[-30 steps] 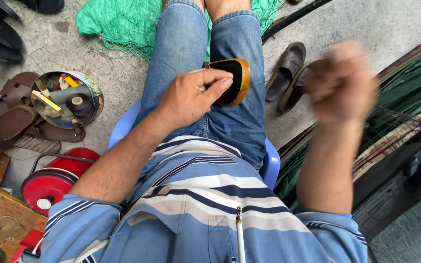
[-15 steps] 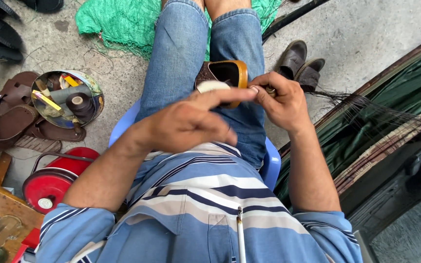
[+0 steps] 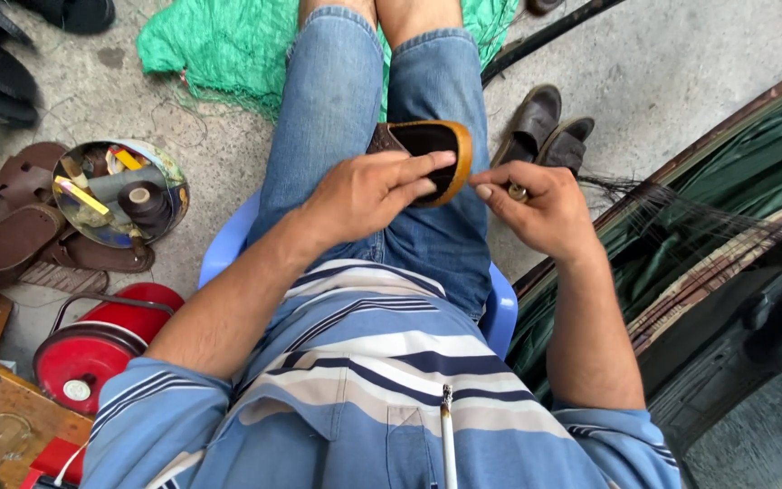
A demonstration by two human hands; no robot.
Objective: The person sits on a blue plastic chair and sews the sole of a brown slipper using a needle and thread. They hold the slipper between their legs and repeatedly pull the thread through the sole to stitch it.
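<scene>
— Under the left hand (image 3: 368, 190), what lies on the lap?
— 1 sandal (image 3: 427, 149), pressed flat to steady it.
— Right hand (image 3: 536, 208)?
— Just beside it, pinching a small tool (image 3: 518, 191), likely for stitching.

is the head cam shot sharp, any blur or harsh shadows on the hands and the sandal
Head view: soft, even daylight, no hard shadows or glare; the left hand, the right hand and the black sandal with a tan rim are in focus without motion blur; the white cigarette at the bottom edge looks slightly soft; wide-lens stretching shows toward the frame edges.
</scene>
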